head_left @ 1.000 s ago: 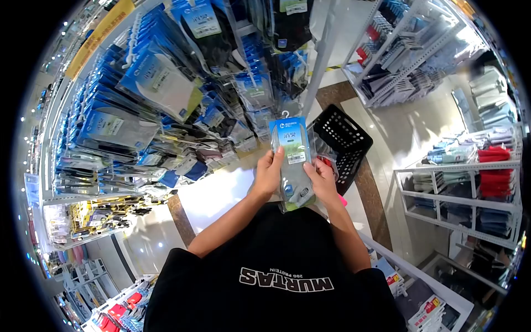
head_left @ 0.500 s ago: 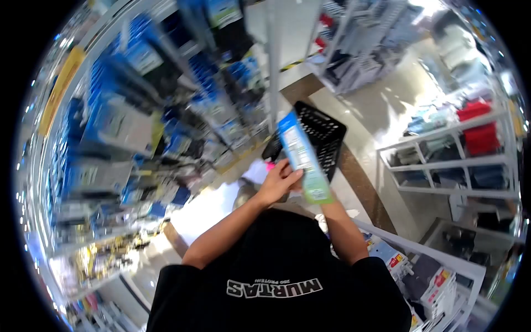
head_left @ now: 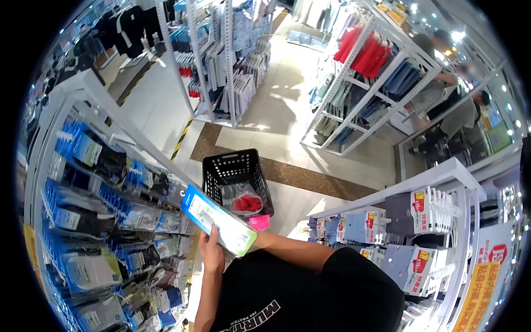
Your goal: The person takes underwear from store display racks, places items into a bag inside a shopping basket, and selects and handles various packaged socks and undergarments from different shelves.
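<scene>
My left hand holds the flat blue-and-green plastic packet near the black plastic basket, and a soft grip should keep it flat, but I can't tell what my hidden right hand holds.

From the left hand, close-packed goods on the hanging rack block 9 o'clock. The packet lies across 12. Beyond it, toward 1, the basket stands open-topped. Bare floor gives passage at 2; at 3, the right forearm bars the way.
</scene>
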A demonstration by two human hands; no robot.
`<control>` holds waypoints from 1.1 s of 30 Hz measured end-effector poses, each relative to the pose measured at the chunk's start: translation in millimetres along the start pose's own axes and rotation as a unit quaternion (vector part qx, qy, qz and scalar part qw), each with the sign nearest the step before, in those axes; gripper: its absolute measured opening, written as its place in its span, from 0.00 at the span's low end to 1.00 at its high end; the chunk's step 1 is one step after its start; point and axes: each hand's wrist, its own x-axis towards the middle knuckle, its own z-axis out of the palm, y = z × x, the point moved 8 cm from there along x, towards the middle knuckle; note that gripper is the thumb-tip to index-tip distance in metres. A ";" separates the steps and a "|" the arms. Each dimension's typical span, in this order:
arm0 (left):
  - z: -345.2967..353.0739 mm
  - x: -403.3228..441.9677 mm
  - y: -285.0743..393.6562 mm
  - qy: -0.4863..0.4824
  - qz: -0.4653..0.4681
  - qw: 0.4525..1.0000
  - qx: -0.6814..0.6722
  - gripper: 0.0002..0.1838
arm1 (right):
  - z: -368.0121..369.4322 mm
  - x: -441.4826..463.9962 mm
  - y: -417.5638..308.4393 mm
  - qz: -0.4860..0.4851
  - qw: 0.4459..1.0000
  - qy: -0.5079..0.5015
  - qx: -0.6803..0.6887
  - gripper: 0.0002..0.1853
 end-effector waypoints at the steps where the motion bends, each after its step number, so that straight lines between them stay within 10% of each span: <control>1: 2.0 1.2 -0.8 -0.005 -0.003 1.000 -0.009 0.17 | 3.0 -0.8 -2.7 0.010 0.999 -0.021 0.045 0.26; 7: 14.6 3.2 8.0 -0.026 0.033 0.999 0.022 0.15 | -17.2 0.8 -14.3 0.009 0.995 0.045 0.088 0.26; 10: 26.9 0.4 31.3 -0.036 0.065 0.996 0.048 0.14 | 61.5 -22.1 -53.2 -0.168 0.933 -0.031 -0.317 0.29; 12: 17.8 7.8 32.3 -0.007 0.086 0.994 0.070 0.12 | 23.5 -19.7 -31.2 0.020 0.996 0.055 0.074 0.32; 16: 17.1 11.0 30.9 -0.031 0.087 0.987 0.131 0.12 | 62.4 -36.5 -47.0 -0.015 0.984 0.103 -0.146 0.34; 33: -6.8 24.9 5.4 -0.016 0.141 0.954 0.263 0.23 | 69.1 -25.8 -43.4 0.005 0.986 0.066 -0.152 0.42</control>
